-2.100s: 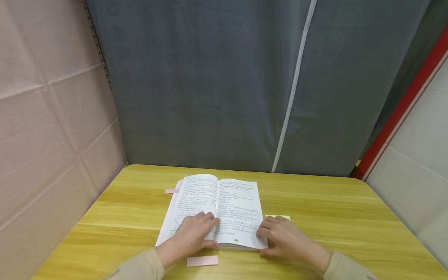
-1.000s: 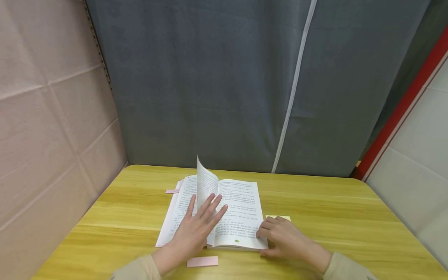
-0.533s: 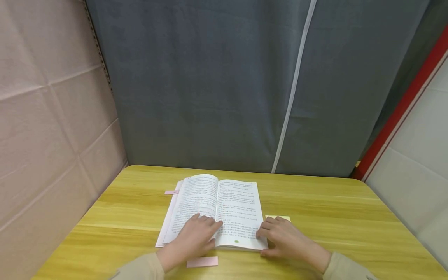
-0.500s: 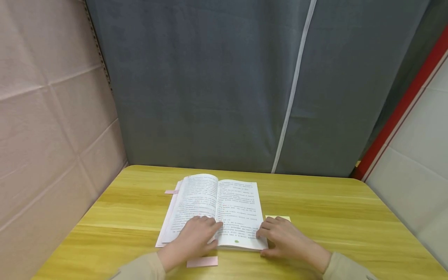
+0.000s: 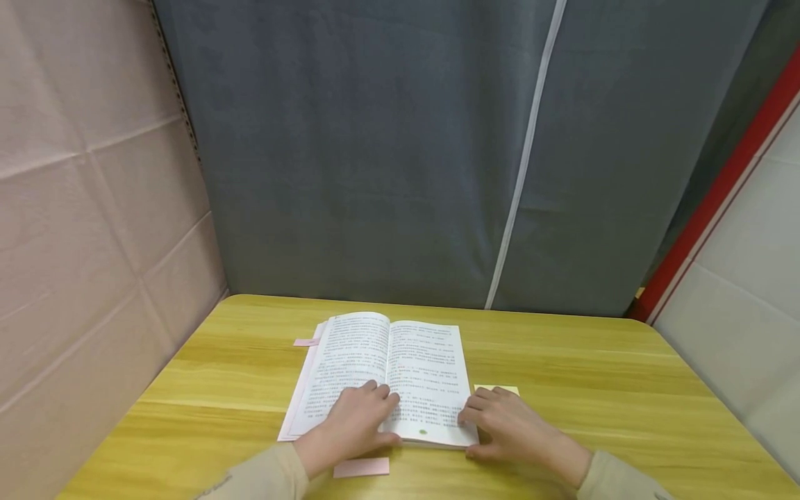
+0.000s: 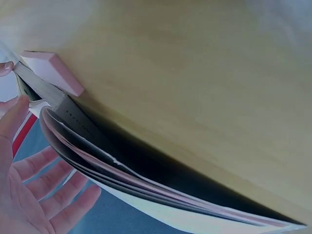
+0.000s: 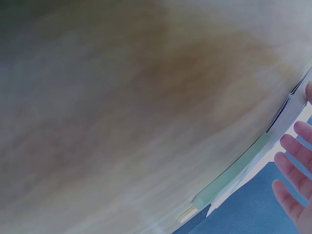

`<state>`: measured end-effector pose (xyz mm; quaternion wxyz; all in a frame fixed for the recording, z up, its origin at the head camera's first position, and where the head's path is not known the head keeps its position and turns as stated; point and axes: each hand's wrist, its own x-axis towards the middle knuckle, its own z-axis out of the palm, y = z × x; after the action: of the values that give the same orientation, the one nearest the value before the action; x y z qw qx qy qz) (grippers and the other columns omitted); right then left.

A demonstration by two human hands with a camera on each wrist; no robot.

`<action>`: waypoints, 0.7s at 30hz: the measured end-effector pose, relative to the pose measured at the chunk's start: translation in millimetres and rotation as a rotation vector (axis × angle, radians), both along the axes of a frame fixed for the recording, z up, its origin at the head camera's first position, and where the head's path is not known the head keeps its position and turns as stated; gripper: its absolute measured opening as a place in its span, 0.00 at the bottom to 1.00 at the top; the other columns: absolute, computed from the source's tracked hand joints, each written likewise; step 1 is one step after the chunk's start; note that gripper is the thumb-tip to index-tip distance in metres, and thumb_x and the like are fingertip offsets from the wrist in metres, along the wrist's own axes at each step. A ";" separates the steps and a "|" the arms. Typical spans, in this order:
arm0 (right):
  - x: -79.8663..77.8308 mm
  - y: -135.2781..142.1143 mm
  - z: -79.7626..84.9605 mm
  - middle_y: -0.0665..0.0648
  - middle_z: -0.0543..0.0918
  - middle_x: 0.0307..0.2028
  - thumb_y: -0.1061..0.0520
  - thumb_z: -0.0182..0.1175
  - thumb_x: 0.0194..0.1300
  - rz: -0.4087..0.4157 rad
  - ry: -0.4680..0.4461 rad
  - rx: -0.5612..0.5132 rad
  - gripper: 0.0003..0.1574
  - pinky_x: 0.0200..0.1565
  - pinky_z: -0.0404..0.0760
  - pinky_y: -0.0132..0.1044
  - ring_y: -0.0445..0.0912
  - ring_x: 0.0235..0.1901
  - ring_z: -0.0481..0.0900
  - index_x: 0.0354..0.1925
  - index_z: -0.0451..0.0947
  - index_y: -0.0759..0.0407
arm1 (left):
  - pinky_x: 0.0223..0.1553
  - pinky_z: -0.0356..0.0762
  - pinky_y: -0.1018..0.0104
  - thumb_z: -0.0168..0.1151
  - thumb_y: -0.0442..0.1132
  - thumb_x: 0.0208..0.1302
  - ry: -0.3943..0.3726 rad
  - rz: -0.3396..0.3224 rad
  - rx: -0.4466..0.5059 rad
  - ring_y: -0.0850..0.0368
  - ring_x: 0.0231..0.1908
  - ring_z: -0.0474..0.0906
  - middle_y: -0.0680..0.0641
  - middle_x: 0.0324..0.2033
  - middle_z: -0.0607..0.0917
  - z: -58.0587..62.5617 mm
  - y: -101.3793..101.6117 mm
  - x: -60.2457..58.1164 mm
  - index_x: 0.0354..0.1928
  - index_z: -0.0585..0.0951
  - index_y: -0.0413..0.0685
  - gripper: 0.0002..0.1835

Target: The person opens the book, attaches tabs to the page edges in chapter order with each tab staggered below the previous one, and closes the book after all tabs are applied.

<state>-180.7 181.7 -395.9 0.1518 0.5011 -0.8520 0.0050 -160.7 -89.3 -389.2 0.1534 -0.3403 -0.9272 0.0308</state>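
Observation:
An open book (image 5: 431,361) with printed pages lies on the table, its left pages bowed upward. My left hand (image 5: 359,413) rests over the lower middle of the book, thumb by the bottom edge. In the left wrist view the left hand's fingers (image 6: 58,190) are spread and fairly straight, and the thumb is near the page block. My right hand (image 5: 509,423) grips the lower right corner, fingers on the page and thumb at the edge. A pink sticky-note pad (image 5: 361,467) lies just below the left hand. The right palm is hidden in the head view.
A pink tab (image 5: 306,342) sticks out of the book's left side. Beside its right edge lies a yellow sticky note pad (image 5: 506,388), partly behind the right hand. The wooden table (image 5: 594,389) ends at a dark grey curtain (image 5: 375,173).
A raised page about a second ago now lies on the left side. My left hand has come back from its spread pose over that page to the lower middle. The right hand stays put.

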 end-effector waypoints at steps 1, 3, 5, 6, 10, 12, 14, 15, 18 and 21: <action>0.1 0.2 0.1 0.44 0.73 0.32 0.36 0.61 0.45 0.000 0.001 0.000 0.23 0.33 0.71 0.38 0.40 0.34 0.71 0.34 0.76 0.49 | 0.12 0.55 0.72 0.60 0.65 0.41 -0.003 -0.002 0.009 0.62 0.20 0.63 0.56 0.20 0.68 0.2 -0.6 -0.1 0.30 0.75 0.51 0.26; 0.1 0.2 -0.1 0.44 0.73 0.32 0.36 0.61 0.45 0.000 0.005 0.002 0.23 0.33 0.71 0.38 0.40 0.34 0.71 0.34 0.76 0.49 | 0.12 0.55 0.73 0.61 0.65 0.40 -0.017 -0.004 0.024 0.62 0.20 0.63 0.56 0.20 0.68 0.5 -2.0 -0.4 0.30 0.75 0.51 0.26; 0.1 0.3 0.0 0.44 0.74 0.32 0.35 0.61 0.45 0.000 0.007 0.001 0.23 0.33 0.71 0.38 0.40 0.35 0.71 0.34 0.76 0.49 | 0.13 0.55 0.73 0.61 0.65 0.40 -0.038 -0.004 0.040 0.63 0.20 0.62 0.57 0.20 0.68 1.0 -3.7 -0.6 0.31 0.75 0.51 0.26; 0.2 0.3 0.0 0.44 0.74 0.32 0.35 0.61 0.45 0.000 0.005 0.001 0.24 0.33 0.72 0.38 0.40 0.35 0.71 0.34 0.76 0.49 | 0.13 0.56 0.73 0.61 0.65 0.40 -0.047 -0.004 0.047 0.63 0.20 0.62 0.57 0.20 0.68 1.4 -4.6 -0.7 0.32 0.75 0.51 0.26; 0.9 1.3 -0.1 0.44 0.74 0.32 0.35 0.60 0.46 -0.001 0.003 0.001 0.24 0.34 0.72 0.40 0.42 0.36 0.72 0.35 0.76 0.49 | 0.14 0.58 0.74 0.62 0.64 0.40 -0.076 -0.010 0.085 0.63 0.21 0.63 0.57 0.22 0.70 2.5 -8.0 -0.8 0.35 0.76 0.51 0.27; 1.2 1.1 -0.2 0.44 0.74 0.33 0.34 0.60 0.46 -0.002 0.003 0.003 0.25 0.34 0.72 0.40 0.42 0.36 0.72 0.35 0.76 0.49 | 0.15 0.58 0.74 0.62 0.63 0.40 -0.083 -0.013 0.104 0.64 0.22 0.64 0.57 0.23 0.71 2.7 -10.3 -0.4 0.36 0.76 0.51 0.27; 1.4 0.9 -0.3 0.44 0.74 0.33 0.34 0.59 0.46 -0.004 0.001 0.003 0.25 0.35 0.72 0.40 0.43 0.36 0.72 0.35 0.76 0.49 | 0.15 0.59 0.74 0.62 0.63 0.40 -0.087 -0.015 0.125 0.64 0.22 0.65 0.58 0.24 0.71 2.7 -12.7 0.1 0.37 0.76 0.51 0.27; 1.5 0.8 -0.5 0.44 0.74 0.33 0.34 0.59 0.46 -0.003 0.001 0.003 0.25 0.35 0.72 0.40 0.43 0.36 0.72 0.35 0.76 0.49 | 0.15 0.59 0.74 0.62 0.63 0.40 -0.087 -0.015 0.134 0.64 0.22 0.65 0.58 0.24 0.71 2.5 -13.8 0.4 0.38 0.76 0.51 0.27; 1.4 -0.2 -1.2 0.44 0.74 0.33 0.34 0.59 0.47 -0.001 0.000 -0.001 0.24 0.34 0.72 0.40 0.42 0.36 0.72 0.35 0.76 0.49 | 0.16 0.60 0.74 0.62 0.62 0.41 -0.083 -0.020 0.157 0.64 0.23 0.66 0.58 0.26 0.72 1.9 -16.9 1.4 0.39 0.77 0.51 0.27; 1.3 -1.4 -2.0 0.44 0.73 0.33 0.35 0.60 0.47 -0.001 -0.001 -0.005 0.24 0.34 0.71 0.38 0.41 0.35 0.71 0.35 0.76 0.49 | 0.16 0.62 0.74 0.62 0.60 0.43 -0.069 -0.035 0.164 0.64 0.24 0.67 0.57 0.27 0.73 0.5 -19.3 2.9 0.41 0.76 0.51 0.26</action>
<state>-179.4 180.3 -397.8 0.1525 0.5005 -0.8522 0.0072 -157.8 -108.6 -388.7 0.1492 -0.3436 -0.9253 -0.0597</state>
